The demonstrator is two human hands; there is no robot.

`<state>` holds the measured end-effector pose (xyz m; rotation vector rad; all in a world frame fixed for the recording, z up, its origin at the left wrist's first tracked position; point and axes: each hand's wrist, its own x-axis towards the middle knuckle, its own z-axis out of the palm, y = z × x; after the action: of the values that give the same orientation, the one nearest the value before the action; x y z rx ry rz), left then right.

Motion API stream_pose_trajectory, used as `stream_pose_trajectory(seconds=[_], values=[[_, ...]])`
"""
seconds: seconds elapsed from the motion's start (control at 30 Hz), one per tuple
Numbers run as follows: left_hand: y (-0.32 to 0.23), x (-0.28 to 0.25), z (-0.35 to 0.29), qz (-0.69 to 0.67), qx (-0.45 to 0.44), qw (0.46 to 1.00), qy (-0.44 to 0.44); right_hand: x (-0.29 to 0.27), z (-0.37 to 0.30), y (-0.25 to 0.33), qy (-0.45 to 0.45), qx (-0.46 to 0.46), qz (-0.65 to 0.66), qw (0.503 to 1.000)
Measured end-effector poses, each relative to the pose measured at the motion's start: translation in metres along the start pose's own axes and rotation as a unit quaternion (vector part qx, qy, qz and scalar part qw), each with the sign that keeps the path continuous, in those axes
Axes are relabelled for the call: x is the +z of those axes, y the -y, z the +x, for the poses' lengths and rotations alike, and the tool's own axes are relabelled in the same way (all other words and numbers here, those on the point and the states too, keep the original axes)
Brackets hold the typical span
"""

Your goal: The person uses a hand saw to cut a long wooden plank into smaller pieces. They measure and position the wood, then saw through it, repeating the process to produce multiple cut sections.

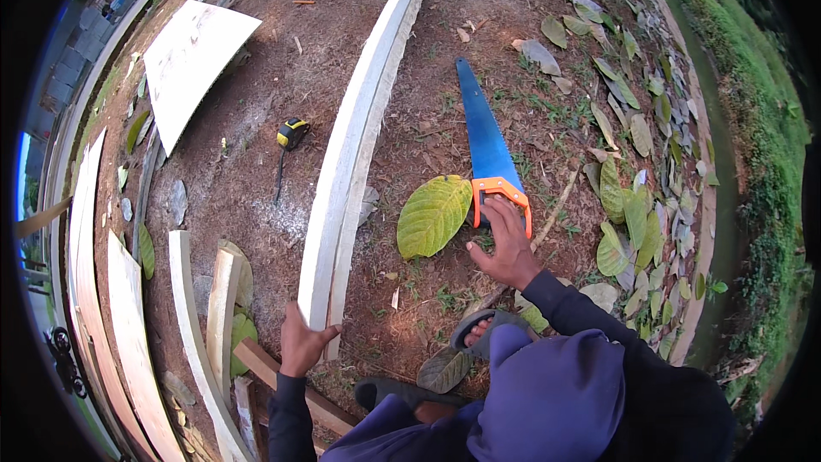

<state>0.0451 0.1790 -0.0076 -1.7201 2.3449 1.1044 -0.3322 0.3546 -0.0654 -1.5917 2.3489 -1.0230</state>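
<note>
Left hand [301, 344] grips the near end of the long pale wooden plank [359, 145], stiff and probably heavy. Right hand [510, 250], fingers spread, rests on the orange handle of the blue-bladed handsaw [489, 150] without closing; that handle is the safe hold, clear of the teeth.

Left hand [301, 344] clasped in a grip; right hand [506, 244] reaching (fingers spread).

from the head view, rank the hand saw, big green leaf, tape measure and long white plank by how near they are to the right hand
1. Hand saw: its orange handle is at the right hand's fingertips, just ahead.
2. Big green leaf: on the ground just left of that hand.
3. Long white plank: farther left, its near end under the left hand.
4. Tape measure: beyond the plank, farthest left.
</note>
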Motion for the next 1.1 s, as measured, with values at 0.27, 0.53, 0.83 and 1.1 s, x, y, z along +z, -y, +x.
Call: stream_pose_trajectory(seconds=[0.27,0.53,0.83,1.1], values=[[-0.054,0.031,-0.037,-0.376,-0.028,0.89,0.258,0.053,0.014,0.041,0.13,0.256,0.456,0.842],[-0.095,0.085,-0.055,-0.457,-0.012,0.851,0.259,0.058,0.028,0.062,0.164,0.307,0.635,0.69],[-0.12,0.105,-0.066,-0.536,-0.009,0.795,0.283,0.023,0.026,0.048,0.162,0.38,0.753,0.512],[-0.112,0.109,-0.067,-0.52,-0.017,0.812,0.266,0.006,0.028,0.04,0.118,0.391,0.623,0.668]])
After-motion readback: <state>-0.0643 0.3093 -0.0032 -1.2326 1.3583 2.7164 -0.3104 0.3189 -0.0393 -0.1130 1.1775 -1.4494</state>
